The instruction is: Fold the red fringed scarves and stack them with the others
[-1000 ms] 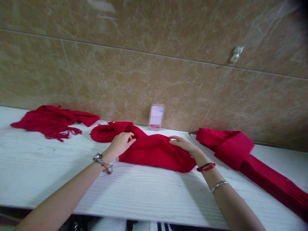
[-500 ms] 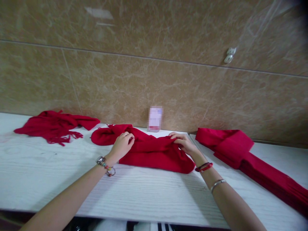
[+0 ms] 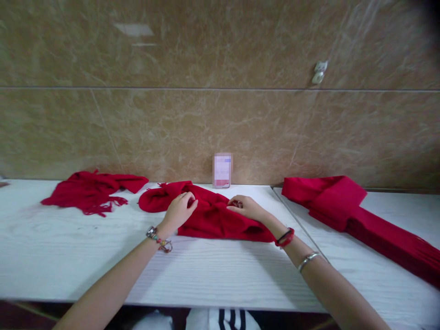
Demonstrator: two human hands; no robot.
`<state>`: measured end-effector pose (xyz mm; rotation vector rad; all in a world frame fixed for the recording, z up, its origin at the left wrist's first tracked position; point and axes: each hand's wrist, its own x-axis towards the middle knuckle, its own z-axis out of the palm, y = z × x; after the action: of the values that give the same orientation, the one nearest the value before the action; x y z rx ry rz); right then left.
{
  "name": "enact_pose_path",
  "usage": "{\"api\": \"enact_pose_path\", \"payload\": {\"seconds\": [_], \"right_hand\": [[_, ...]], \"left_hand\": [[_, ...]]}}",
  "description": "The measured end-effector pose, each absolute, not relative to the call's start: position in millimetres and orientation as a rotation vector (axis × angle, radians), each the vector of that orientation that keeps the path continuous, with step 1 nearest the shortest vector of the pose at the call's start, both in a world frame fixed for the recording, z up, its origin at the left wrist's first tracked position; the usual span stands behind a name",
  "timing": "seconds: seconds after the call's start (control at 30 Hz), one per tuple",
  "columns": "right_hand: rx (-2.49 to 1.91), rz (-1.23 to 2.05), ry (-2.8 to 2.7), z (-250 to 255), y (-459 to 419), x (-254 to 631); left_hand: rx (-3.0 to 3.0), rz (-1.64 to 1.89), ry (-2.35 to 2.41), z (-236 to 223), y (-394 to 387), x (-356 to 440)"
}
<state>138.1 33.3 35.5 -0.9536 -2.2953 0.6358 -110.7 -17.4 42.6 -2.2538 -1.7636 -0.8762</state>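
Head view: middle red scarf (image 3: 220, 225) under left fingers (image 3: 193, 208), right fingers (image 3: 241, 198); both curled, clamping unclear.

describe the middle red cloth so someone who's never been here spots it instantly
Find the white tabletop against the brown wall. Take the middle red cloth, nearest the blurred upright panel. Unlike the left red cloth and the right red cloth, it has the left hand and right hand at it.

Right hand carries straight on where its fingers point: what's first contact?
Middle red cloth, right at the fingertips of the right hand; beyond that, probably the left hand, depth unclear.
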Motion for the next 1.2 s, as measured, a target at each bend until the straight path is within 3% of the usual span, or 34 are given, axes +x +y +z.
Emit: {"api": "enact_pose_path", "payload": {"seconds": [0.47,0.87,1.03,1.2], "right_hand": [[-1.007,0.908,-1.804,9,54,137],[-1.106,0.659,-1.311,16,82,193],[-1.115,0.838,-1.552,16,81,201],[-1.126,0.913,-1.757,17,69,188]], "left_hand": [[-2.202,-0.866,-1.995,38,-19,-108],[-1.991,-0.490,-2.203,63,-23,-131],[-2.108,-0.355,-2.088,60,-24,-128],[-2.165,-0.512,-2.015,51,-23,-115]]}}
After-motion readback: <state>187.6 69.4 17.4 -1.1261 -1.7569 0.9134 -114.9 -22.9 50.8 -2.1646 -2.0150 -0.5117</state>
